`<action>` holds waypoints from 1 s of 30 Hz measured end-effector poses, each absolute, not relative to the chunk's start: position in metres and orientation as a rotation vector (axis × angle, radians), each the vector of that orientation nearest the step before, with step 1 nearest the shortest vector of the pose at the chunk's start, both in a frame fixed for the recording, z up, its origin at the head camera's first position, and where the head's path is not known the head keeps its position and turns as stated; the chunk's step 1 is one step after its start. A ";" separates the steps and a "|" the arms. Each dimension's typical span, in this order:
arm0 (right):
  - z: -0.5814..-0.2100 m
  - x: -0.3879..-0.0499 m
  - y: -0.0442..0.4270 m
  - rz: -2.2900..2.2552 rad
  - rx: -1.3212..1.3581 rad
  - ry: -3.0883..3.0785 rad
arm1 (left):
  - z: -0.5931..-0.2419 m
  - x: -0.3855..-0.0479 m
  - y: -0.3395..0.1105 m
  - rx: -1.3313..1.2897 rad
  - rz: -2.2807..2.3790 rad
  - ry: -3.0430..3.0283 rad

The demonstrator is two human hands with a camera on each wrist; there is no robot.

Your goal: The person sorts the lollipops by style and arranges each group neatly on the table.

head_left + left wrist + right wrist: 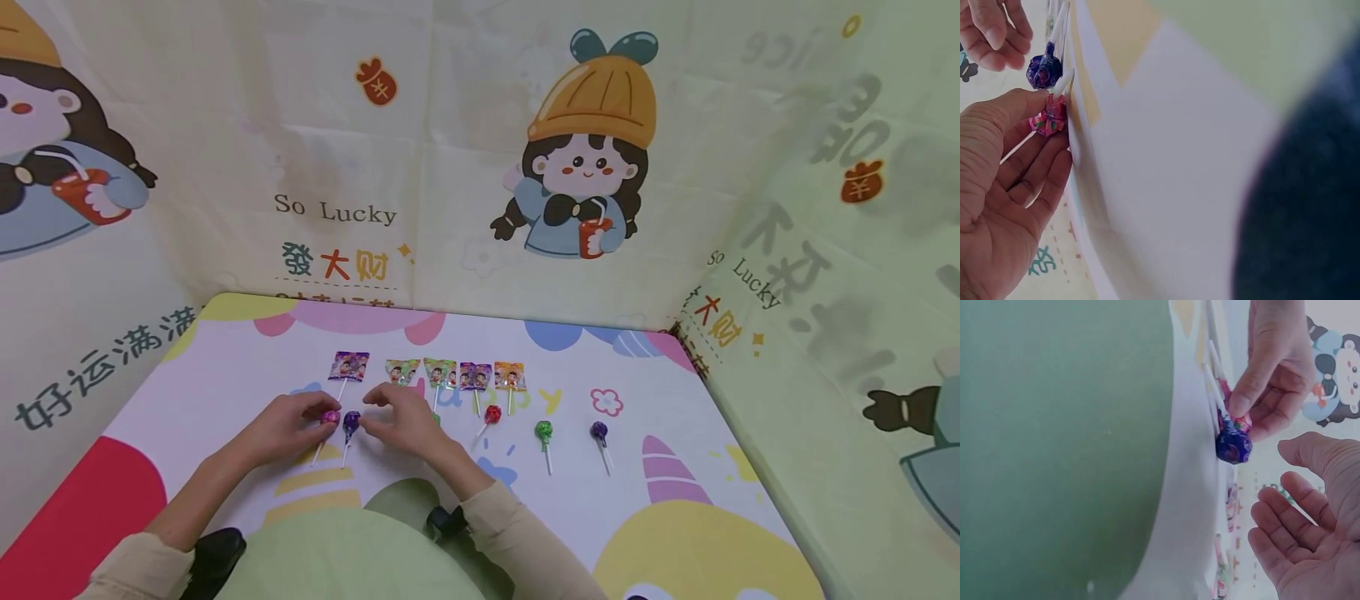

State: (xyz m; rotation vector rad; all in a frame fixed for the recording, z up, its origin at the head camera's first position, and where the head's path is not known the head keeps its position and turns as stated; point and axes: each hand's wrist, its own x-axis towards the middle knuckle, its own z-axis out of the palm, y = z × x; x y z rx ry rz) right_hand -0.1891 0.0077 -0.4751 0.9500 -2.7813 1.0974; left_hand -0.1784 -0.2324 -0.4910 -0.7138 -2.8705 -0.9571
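My left hand (pixel 279 429) pinches a pink-wrapped ball lollipop (pixel 1052 119) by its head between thumb and fingers, its white stick pointing toward me. Just right of it lies a purple ball lollipop (pixel 351 423) on the table. Close beside the purple one is my right hand (pixel 408 419), its thumb and fingers spread apart. The right wrist view shows nothing in the palm of that right hand (pixel 1316 519), and a small gap separates it from the purple lollipop's head (pixel 1234 447). A green lollipop (pixel 437 420) is mostly hidden behind the right wrist.
Farther back stands a row of flat-wrapped lollipops: purple (pixel 349 367), green (pixel 440 372), another purple (pixel 476 377) and orange (pixel 510 375) among them. To the right lie red (pixel 492 415), green (pixel 543 430) and purple (pixel 598 431) ball lollipops. A printed cloth wall (pixel 465 167) borders the table.
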 end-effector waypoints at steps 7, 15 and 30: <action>-0.470 -0.182 0.022 1.201 0.917 -2.739 | -0.492 -0.179 -0.232 -0.707 -0.966 -2.870; -0.464 -0.175 0.040 1.275 0.875 -2.707 | -0.492 -0.180 -0.231 -0.687 -0.974 -2.884; -0.471 -0.169 0.063 1.320 0.712 -2.633 | -0.492 -0.177 -0.231 -0.689 -0.983 -2.890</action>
